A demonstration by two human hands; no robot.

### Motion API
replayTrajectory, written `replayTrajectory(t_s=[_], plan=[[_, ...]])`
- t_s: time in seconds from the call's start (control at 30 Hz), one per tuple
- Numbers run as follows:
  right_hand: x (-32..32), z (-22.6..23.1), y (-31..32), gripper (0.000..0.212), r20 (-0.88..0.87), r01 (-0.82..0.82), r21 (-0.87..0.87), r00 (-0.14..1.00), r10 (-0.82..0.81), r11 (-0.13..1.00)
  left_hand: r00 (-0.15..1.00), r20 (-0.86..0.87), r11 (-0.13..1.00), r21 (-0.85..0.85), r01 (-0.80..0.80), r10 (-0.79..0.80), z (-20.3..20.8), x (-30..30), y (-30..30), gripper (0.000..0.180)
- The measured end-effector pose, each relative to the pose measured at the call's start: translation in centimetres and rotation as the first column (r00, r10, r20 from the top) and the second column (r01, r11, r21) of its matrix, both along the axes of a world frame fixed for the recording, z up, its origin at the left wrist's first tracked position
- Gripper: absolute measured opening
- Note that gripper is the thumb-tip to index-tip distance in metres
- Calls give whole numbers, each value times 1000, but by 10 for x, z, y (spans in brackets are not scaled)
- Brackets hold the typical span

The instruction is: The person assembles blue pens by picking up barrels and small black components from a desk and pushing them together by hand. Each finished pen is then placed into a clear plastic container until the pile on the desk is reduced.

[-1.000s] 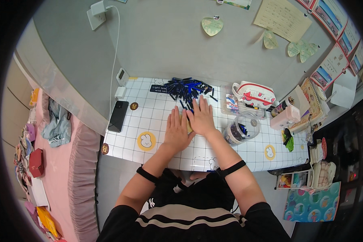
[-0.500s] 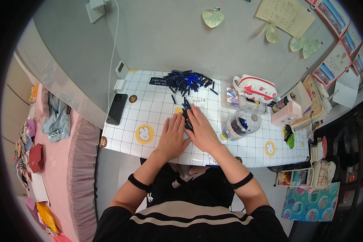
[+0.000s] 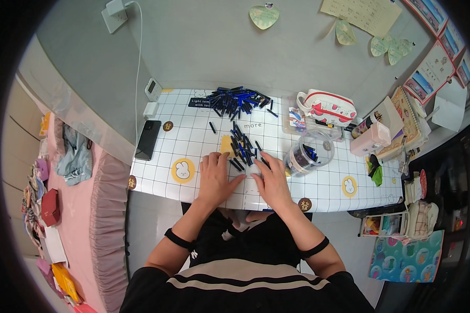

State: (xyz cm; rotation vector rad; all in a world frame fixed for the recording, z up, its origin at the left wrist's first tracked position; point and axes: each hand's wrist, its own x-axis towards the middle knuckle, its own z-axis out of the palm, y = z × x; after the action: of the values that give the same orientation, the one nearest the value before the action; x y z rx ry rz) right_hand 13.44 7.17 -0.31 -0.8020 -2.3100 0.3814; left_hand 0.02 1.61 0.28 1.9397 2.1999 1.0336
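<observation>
A loose group of slim black-and-blue ink cartridges (image 3: 241, 145) lies on the table between my two hands. My left hand (image 3: 214, 177) rests palm down at the group's near left side, its fingers apart and no cartridge in it. On the right side my right hand (image 3: 272, 182) lies with spread fingers, its tips touching a few cartridges at the group's edge. A bigger heap of the same cartridges (image 3: 237, 100) sits at the back by the wall. Right of my right hand, a clear plastic jar (image 3: 299, 161) leans on its side with some cartridges inside.
The table (image 3: 324, 193) has a white grid cover. At its left lies a black phone (image 3: 148, 140). A strawberry-print pouch (image 3: 330, 107) rests on a clear box behind the jar. Farther right stand a pink container (image 3: 371, 139) and notebooks (image 3: 402, 112). A pink bed (image 3: 81, 208) is at left.
My hands have drawn apart and back toward me from where they were pressed together over the cartridges. The small group now shows, spread out wider on the table.
</observation>
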Motion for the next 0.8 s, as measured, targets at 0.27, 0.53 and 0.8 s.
replayTrajectory(t_s=[0.27, 0.53, 0.8], plan=[[-9, -5, 13, 24, -147, -54, -64, 988, 45, 996, 998, 38, 998, 40, 40, -42, -3, -5, 10, 38], [-6, 0, 9, 24, -200, -13, -38, 980, 5, 999, 993, 27, 988, 110, 113, -116, 0, -11, 10, 23], [-6, 0, 4, 19, -128, 91, -86, 987, -101, 992, 981, 0, 978, 79, 194, -194, -1, -16, 8, 21]])
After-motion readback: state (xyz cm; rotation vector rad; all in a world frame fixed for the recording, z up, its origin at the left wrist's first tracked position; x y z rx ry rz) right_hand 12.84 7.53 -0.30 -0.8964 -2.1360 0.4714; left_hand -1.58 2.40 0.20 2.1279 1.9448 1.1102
